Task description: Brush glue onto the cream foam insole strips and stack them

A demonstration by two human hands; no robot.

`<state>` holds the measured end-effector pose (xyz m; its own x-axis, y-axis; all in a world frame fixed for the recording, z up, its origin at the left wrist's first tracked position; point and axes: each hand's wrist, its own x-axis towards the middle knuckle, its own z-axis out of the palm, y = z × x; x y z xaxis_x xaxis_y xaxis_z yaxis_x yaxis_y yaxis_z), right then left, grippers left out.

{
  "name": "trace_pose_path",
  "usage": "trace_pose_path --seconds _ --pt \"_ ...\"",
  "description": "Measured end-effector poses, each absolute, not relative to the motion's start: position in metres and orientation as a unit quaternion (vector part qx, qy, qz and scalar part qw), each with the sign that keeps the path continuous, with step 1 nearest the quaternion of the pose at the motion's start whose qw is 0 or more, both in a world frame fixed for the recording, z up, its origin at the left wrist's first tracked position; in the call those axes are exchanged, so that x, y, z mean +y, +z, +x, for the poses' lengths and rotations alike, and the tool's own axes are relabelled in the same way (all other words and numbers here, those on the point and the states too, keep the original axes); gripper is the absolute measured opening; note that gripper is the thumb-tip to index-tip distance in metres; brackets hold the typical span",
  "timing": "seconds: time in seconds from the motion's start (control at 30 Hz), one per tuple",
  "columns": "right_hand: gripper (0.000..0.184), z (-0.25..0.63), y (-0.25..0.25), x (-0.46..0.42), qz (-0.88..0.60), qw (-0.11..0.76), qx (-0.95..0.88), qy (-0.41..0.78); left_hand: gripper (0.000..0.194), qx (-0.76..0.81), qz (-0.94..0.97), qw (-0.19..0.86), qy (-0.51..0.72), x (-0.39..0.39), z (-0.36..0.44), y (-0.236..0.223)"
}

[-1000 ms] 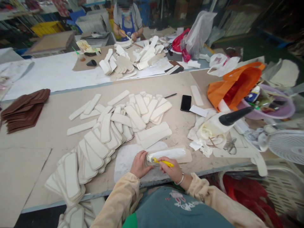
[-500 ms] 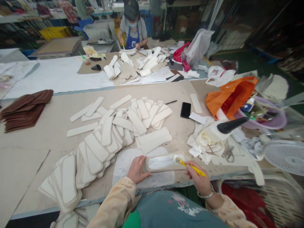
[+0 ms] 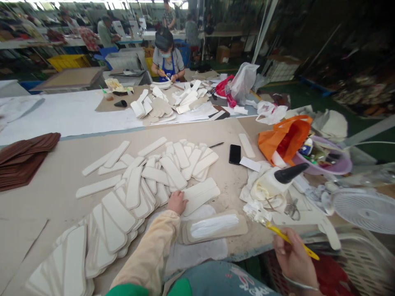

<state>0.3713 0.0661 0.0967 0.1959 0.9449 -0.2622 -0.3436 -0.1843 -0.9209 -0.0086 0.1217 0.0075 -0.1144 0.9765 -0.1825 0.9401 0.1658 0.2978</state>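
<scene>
My left hand [image 3: 177, 202] reaches forward and rests its fingers on a cream padded strip [image 3: 200, 193] lying at the near edge of a spread of similar strips [image 3: 148, 181]. My right hand [image 3: 291, 259] is low at the table's edge, closed round a yellow-handled brush [image 3: 279, 232] whose glue-laden bristles point toward the table. In front of me a tan piece [image 3: 214, 227] lies on a white sheet, its middle coated with white glue. Neither hand touches that piece.
A glue bottle [image 3: 277, 181] with a black nozzle lies on rags at the right, with scissors [image 3: 290, 209], a white fan [image 3: 364, 209], an orange bag [image 3: 284, 137] and a black phone [image 3: 235, 153] near it. Brown pieces [image 3: 21, 158] are stacked far left. Another person [image 3: 168, 57] works across the tables.
My right hand drew the brush off the glued piece and back to the right. My left hand let go of that piece and reached forward onto a cream strip. The camera tilted up.
</scene>
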Motion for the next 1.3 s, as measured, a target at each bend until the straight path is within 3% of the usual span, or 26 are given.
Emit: trace_pose_path --seconds 0.43,0.7,0.93,1.1,1.3 --pt "0.016 0.374 0.098 0.080 -0.472 0.588 -0.142 0.642 0.035 0.757 0.607 0.239 -0.032 0.171 -0.011 -0.002" --pt "0.024 0.364 0.092 0.078 -0.515 0.535 -0.251 0.621 0.013 0.752 0.612 0.238 0.055 0.152 -0.024 0.022" --pt "0.021 0.344 0.096 0.086 -0.579 0.548 -0.431 0.423 0.020 0.678 0.610 0.341 0.227 0.106 -0.023 0.093" --pt "0.024 0.333 0.098 0.091 -0.505 0.543 -0.466 0.482 0.018 0.633 0.564 0.436 0.302 0.059 0.011 0.133" --pt "0.030 0.339 0.084 0.070 -0.515 0.472 -0.484 0.528 0.021 0.643 0.491 0.500 0.309 0.020 0.061 0.114"
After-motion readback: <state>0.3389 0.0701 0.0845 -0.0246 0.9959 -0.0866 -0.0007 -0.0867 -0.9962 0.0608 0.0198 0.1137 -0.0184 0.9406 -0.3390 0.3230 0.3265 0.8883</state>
